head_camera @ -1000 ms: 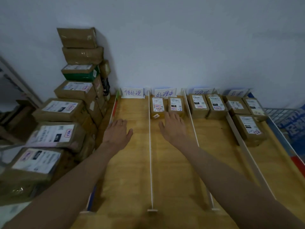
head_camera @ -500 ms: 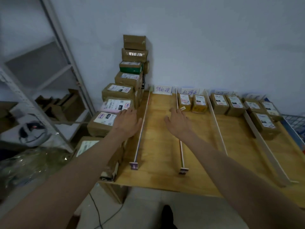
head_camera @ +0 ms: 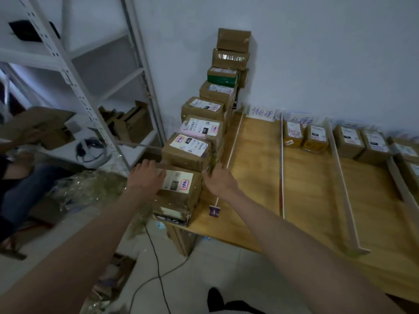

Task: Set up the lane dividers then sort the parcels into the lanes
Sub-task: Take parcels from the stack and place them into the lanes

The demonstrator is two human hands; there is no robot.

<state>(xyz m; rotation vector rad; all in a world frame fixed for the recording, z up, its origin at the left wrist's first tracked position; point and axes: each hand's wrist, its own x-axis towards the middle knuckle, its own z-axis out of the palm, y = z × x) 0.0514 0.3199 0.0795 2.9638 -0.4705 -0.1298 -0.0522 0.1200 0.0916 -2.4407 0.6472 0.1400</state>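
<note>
A row of brown cardboard parcels (head_camera: 202, 126) with white labels is stacked along the left edge of the wooden table (head_camera: 256, 173). My left hand (head_camera: 147, 176) rests with spread fingers on the top left of the nearest parcel (head_camera: 181, 189). My right hand (head_camera: 221, 181) touches that parcel's right side with straight fingers. White lane dividers (head_camera: 281, 168) run front to back across the table. Handwritten lane cards (head_camera: 261, 113) stand at the far end. Two parcels (head_camera: 292, 134) lie in the second lane, and more parcels (head_camera: 349, 141) sit further right.
A grey metal shelf rack (head_camera: 90, 91) with loose boxes stands on the left. Another person (head_camera: 13, 177) sits low at the far left edge. Crumpled plastic wrap (head_camera: 90, 189) and a black cable (head_camera: 156, 257) lie on the tiled floor.
My view has swung left and back from the table. Both hands moved from the lanes to the nearest parcel in the left-hand stack.
</note>
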